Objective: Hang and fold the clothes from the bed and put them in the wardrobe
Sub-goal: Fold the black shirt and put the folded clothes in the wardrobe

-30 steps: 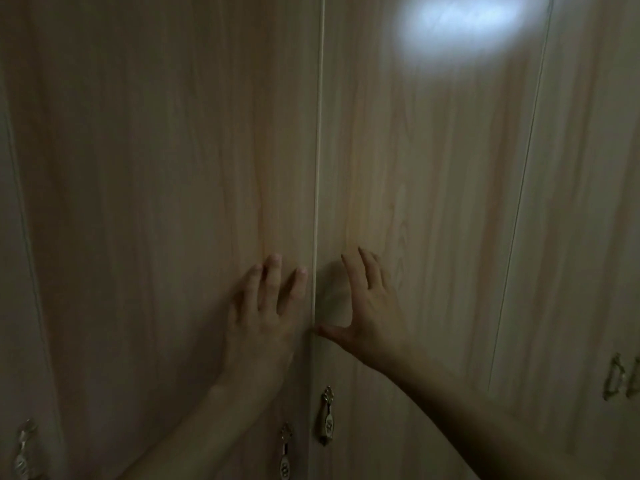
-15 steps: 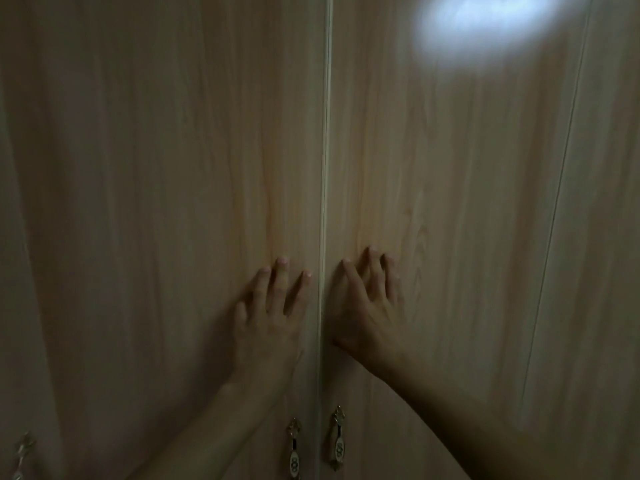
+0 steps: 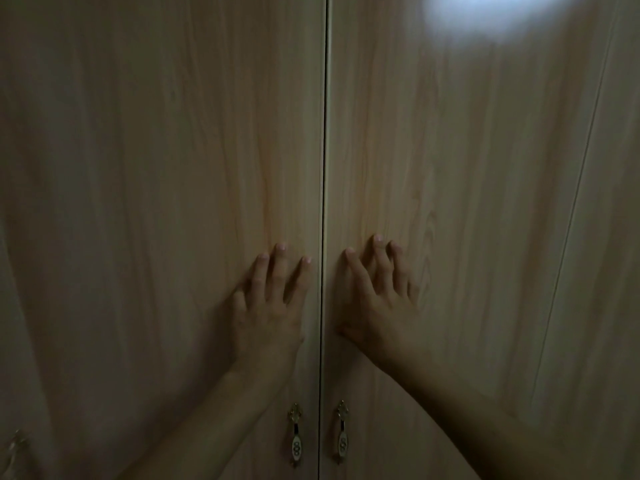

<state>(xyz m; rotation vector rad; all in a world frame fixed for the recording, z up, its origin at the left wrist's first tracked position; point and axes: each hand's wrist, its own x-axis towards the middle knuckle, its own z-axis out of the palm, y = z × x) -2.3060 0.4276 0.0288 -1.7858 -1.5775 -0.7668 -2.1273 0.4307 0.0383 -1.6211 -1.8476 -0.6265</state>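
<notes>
The wardrobe fills the dim view with its light wood-grain doors. My left hand (image 3: 272, 306) presses flat, fingers spread, on the left door (image 3: 156, 202), just left of the centre seam. My right hand (image 3: 375, 299) lies flat with straight fingers on the right door (image 3: 450, 202), just right of the seam. The two doors meet with only a thin dark line between them. No clothes are in view.
Two small metal drop handles, the left handle (image 3: 295, 434) and the right handle (image 3: 342, 433), hang below my hands on either side of the seam. A further door panel (image 3: 609, 237) runs down the right edge. Another handle (image 3: 15, 445) shows at the lower left. A light reflection (image 3: 491, 12) glares at the top.
The two doors have swung together until the gap closed to a thin line. My right thumb left the door's edge, and that hand now lies flat on the panel.
</notes>
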